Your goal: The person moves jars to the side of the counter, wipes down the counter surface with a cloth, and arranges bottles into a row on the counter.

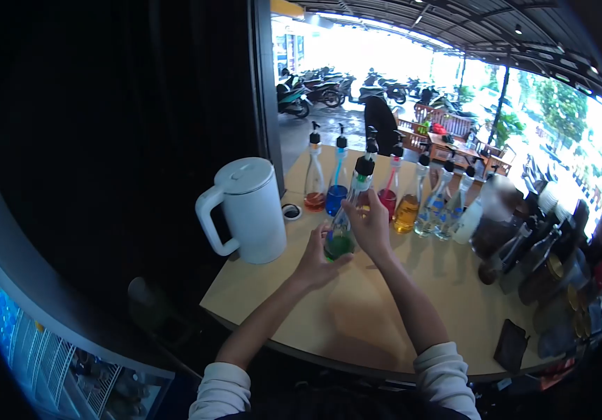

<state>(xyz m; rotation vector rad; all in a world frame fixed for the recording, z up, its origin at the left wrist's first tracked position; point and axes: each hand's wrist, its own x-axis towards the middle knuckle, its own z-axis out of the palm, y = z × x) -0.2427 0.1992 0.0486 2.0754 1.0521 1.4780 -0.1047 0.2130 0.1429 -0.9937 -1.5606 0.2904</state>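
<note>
Between my hands is a clear pump bottle [341, 225] with green liquid at its bottom and a black pump top. It tilts slightly to the right over the wooden table. The fingers of my left hand [320, 257] wrap round its lower part. Higher up, my right hand [369, 222] grips the bottle's upper body below the pump. Behind it stand more pump bottles, among them one with blue liquid [336, 199], one with red liquid [387, 196] and one with amber liquid [406, 212]. A bottle with a little orange liquid [314, 201] is at the row's left end.
A white lidded pitcher [252, 217] stands left of my hands, with a small black-rimmed round piece [291, 211] beside it. Dark bottles and jars [542, 273] crowd the table's right side. A dark flat object [511, 344] lies near the front right edge. A lit fridge [56, 357] is lower left.
</note>
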